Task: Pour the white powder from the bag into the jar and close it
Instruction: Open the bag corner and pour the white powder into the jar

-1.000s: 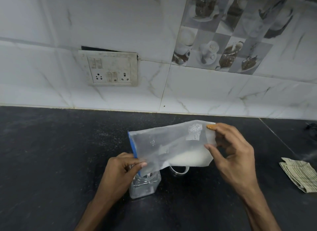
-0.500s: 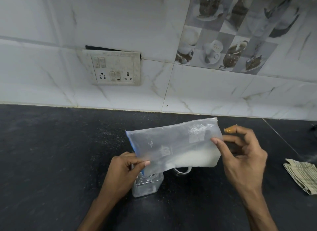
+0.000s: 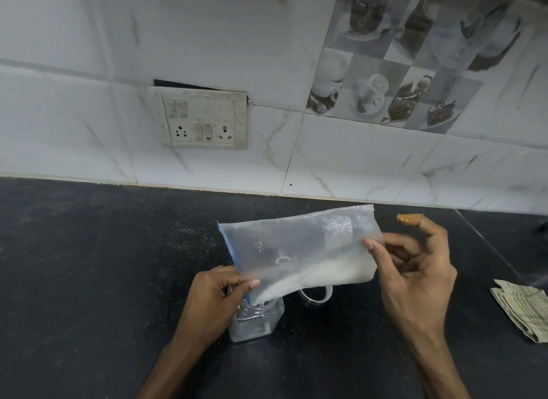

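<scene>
A clear plastic bag (image 3: 299, 250) with a blue zip edge lies sideways in the air above the counter. White powder (image 3: 320, 277) rests along its lower side and slopes toward the mouth. My left hand (image 3: 216, 303) pinches the bag's mouth corner over the open clear jar (image 3: 255, 321), which holds some powder. My right hand (image 3: 415, 277) pinches the bag's raised far end with thumb and fingers; its index finger sticks up. The jar's lid (image 3: 315, 294) lies on the counter just right of the jar, partly hidden by the bag.
The black stone counter (image 3: 89, 265) has powder specks behind the bag. A folded striped cloth (image 3: 525, 306) lies at the right edge. A tiled wall with a switch and socket plate (image 3: 204, 121) rises behind the counter.
My right hand shifted its grip on the bag's far end and lifted its index finger. The powder has slid toward the mouth over the jar. The camera has drifted slightly.
</scene>
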Demonstrator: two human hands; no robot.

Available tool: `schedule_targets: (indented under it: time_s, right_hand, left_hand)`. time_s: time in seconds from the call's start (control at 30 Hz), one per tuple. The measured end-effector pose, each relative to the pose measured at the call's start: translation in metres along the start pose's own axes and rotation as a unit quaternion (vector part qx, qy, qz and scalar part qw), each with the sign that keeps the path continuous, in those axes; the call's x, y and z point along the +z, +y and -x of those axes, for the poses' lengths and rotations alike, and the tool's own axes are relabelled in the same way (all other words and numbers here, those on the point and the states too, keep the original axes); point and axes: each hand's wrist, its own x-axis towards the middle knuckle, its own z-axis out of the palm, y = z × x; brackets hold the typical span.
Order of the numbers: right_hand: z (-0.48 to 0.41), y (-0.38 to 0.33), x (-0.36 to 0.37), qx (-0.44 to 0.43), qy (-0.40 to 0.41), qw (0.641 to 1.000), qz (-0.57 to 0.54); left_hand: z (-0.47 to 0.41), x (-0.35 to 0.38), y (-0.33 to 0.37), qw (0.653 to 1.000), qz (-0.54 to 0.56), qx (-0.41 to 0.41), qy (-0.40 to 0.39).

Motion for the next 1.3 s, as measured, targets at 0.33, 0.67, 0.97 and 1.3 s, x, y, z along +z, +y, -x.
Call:
schedule_targets:
  time_s: [0.33, 0.67, 0.97, 1.3]
  right_hand:
    - [0.001, 0.001, 0.002, -0.01, -0.008, 1.0, 0.009]
    - [-0.003, 0.009, 0.0, -0.05, -0.041, 0.995, 0.077]
    - [-0.003, 0.005, -0.001, -0.109, -0.049, 0.988, 0.098]
    - [-0.005, 0.0, 0.003, -0.124, -0.039, 0.987, 0.096]
  left_hand:
    - [-0.001, 0.002, 0.001, 1.0, -0.021, 0.019, 0.007]
    - [0.0, 0.0, -0.003, 0.999, -0.019, 0.019, 0.018]
    - [0.001, 0.002, -0.003, 0.999, -0.024, 0.017, 0.024]
    - [0.003, 0.005, -0.008, 0.999, -0.029, 0.009, 0.036]
